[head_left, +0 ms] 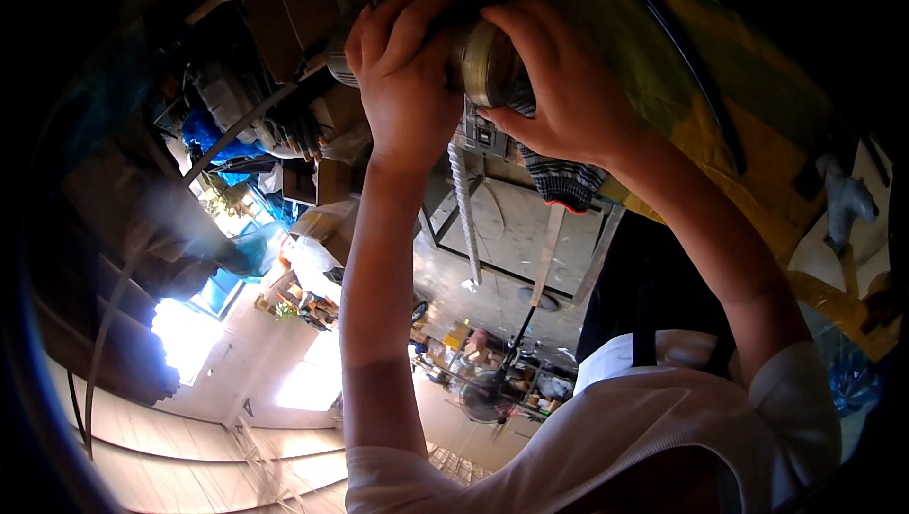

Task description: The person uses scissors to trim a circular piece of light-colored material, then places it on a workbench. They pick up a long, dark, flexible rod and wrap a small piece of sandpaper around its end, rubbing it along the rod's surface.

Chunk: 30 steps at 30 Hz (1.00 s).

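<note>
Both my hands are raised to a dark machine at the top middle. My left hand (pixel 412 69) curls over a dark part there, its fingers bent; what lies beneath the palm is hidden. Just to its left a grey ribbed housing (pixel 342 63) shows. My right hand (pixel 568 79) grips a round part with a yellowish rim (pixel 478 64), index finger above and thumb below. A grey and black striped knit glove (pixel 562 175) with a red-orange cuff edge hangs below the right hand. A small metal box (pixel 485 137) sits under the round part.
A white twisted cord (pixel 463 211) hangs below the machine. To the right, a black cable (pixel 696 69) crosses a yellowish sheet (pixel 653 50), with a grey glove (pixel 846 200) farther right. Cardboard boxes (pixel 331 181) and blue plastic (pixel 204 131) crowd the left. A fan (pixel 483 400) stands beyond.
</note>
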Tool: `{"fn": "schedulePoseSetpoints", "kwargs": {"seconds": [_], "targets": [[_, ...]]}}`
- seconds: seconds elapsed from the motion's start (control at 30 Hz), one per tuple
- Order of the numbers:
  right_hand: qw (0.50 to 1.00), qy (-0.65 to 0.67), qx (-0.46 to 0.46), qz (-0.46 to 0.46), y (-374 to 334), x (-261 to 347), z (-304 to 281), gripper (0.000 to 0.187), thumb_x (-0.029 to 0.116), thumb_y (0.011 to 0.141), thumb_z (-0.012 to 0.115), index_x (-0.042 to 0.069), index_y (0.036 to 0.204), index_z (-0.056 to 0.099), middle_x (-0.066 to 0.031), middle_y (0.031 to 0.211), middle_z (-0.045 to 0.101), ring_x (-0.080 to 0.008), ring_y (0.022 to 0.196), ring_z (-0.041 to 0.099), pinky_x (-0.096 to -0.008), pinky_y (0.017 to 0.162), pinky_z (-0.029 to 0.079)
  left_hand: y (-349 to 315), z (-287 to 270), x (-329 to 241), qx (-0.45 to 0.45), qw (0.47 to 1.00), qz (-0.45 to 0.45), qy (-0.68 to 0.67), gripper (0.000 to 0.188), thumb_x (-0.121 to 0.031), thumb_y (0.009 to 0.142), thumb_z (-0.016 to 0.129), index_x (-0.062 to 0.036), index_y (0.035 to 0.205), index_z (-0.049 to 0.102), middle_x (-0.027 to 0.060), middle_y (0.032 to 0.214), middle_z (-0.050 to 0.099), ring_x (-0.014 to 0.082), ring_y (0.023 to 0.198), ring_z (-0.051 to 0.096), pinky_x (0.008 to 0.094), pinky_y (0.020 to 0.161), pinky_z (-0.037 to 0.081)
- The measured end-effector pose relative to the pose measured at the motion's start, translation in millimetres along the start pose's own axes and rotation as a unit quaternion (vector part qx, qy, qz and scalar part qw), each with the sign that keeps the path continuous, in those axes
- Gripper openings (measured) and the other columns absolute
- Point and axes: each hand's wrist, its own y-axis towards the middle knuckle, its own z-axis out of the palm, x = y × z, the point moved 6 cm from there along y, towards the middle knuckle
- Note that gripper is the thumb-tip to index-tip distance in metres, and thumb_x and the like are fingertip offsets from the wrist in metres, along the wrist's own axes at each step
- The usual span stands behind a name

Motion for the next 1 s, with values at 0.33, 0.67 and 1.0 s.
{"fn": "schedulePoseSetpoints", "kwargs": {"seconds": [0.33, 0.67, 1.0], "targets": [[0.945, 0.184, 0.063, 0.262, -10, -14, 19, 0.077, 0.032, 0.068, 0.078, -0.004, 0.120, 0.035, -0.0214, 0.091, 0.058, -0.0328, 0.078, 0.062, -0.0370, 0.068, 0.051, -2, 5, 4, 0.025, 0.999, -0.009, -0.018, 0.038, -0.006, 0.059, 0.065, -0.0110, 0.096, 0.065, -0.0015, 0.113, 0.055, 0.0237, 0.113, 0.047, 0.0450, 0.099, 0.030], [0.996, -0.012, 0.069, 0.055, 10, 1, 10, 0.070, 0.036, 0.075, 0.072, -0.002, 0.122, 0.037, -0.0239, 0.110, 0.050, -0.0369, 0.097, 0.056, -0.0406, 0.079, 0.048, 2, -4, -3, 0.037, 0.999, -0.013, 0.017, 0.026, -0.010, 0.061, 0.062, -0.0107, 0.086, 0.069, -0.0053, 0.106, 0.058, 0.0221, 0.108, 0.049, 0.0372, 0.093, 0.036], [0.988, 0.010, 0.097, 0.121, -69, 34, -48, 0.059, 0.022, 0.078, 0.069, 0.001, 0.125, 0.042, -0.0198, 0.114, 0.055, -0.0329, 0.098, 0.059, -0.0366, 0.078, 0.050, -12, -21, -14, -0.044, 0.991, -0.125, -0.036, 0.042, -0.002, 0.066, 0.065, -0.0121, 0.107, 0.062, 0.0060, 0.124, 0.049, 0.0294, 0.117, 0.044, 0.0429, 0.098, 0.033]]}}
